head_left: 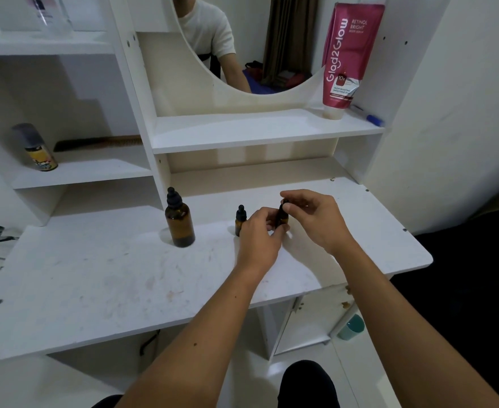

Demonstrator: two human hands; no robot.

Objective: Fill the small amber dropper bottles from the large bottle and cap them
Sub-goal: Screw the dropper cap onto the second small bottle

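The white table [95,278] spreads out below me, scuffed and lightly stained, with white shelving rising behind it. A curved mirror [242,48] sits above the middle shelf and reflects my torso in a white T-shirt. On that shelf, off to the right, a pink Glad2Glow body serum tube [349,57] stands on its cap, and a blue pen [371,116] lies just beside it. On the lower shelf to the left stands a spray can [37,148] with a yellow label and a dark cap, next to a long brown comb [101,141]. Down by the floor on the right, a teal cup [352,326] peeks out past the table edge.

The large amber bottle [180,223] stands upright on the table, left of my hands and apart from them, with its black dropper cap on. A capped small amber dropper bottle [240,220] stands upright just beside my left hand [261,235].

That hand curls its fingers round the body of a second small amber bottle [283,218], holding it upright just above or on the table; I cannot tell which. My right hand [316,219] reaches over it, fingertips pinching the black dropper cap [284,205] at the bottle's top.
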